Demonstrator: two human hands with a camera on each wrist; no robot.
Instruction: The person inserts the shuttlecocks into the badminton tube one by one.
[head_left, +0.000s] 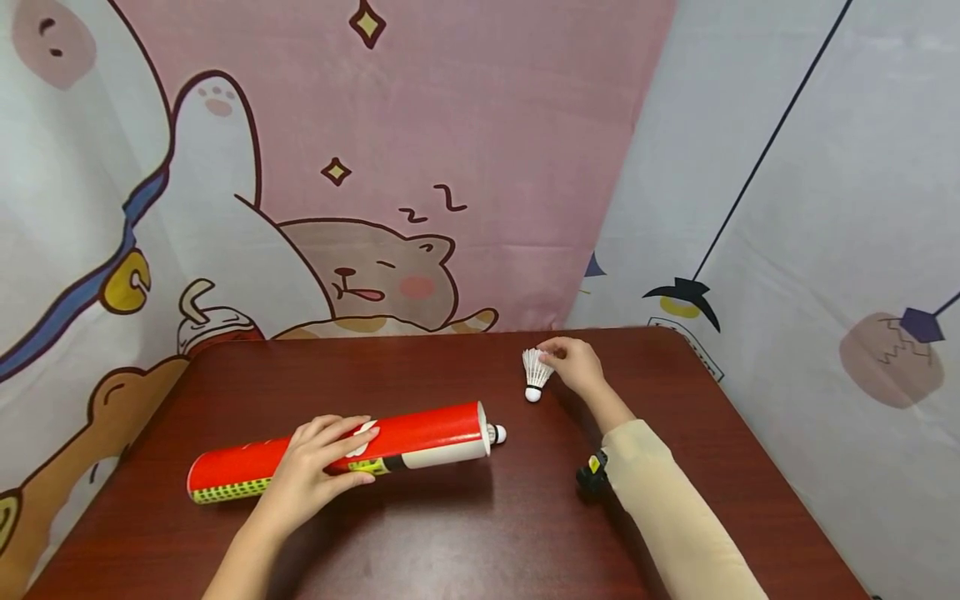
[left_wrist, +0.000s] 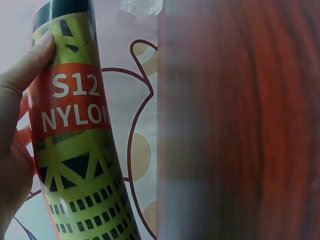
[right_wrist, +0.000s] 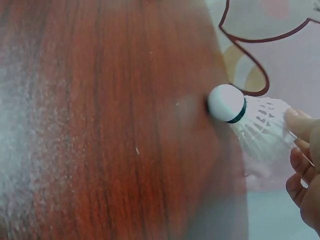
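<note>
My left hand (head_left: 318, 462) grips a red and yellow-green shuttlecock tube (head_left: 435, 429) around its middle, the tube lying sideways across the table. In the left wrist view, the thumb presses the side of the tube (left_wrist: 75, 145), which is marked "S12 NYLON". At the tube's open right end a second shuttlecock (head_left: 499, 434) shows its white cork pointing outward; the rest of it is hidden. Farther back, my right hand (head_left: 576, 367) pinches a white shuttlecock (head_left: 535, 371) by the rim of its skirt. In the right wrist view, that shuttlecock's cork (right_wrist: 226, 103) points away from the fingers.
The dark red-brown wooden table (head_left: 390, 542) reaches to a pink cartoon-printed cloth (head_left: 480, 167) at the back and white printed cloth (head_left: 825, 250) on the right. A small black device (head_left: 591, 481) sits at the right wrist, by the cream sleeve (head_left: 667, 492).
</note>
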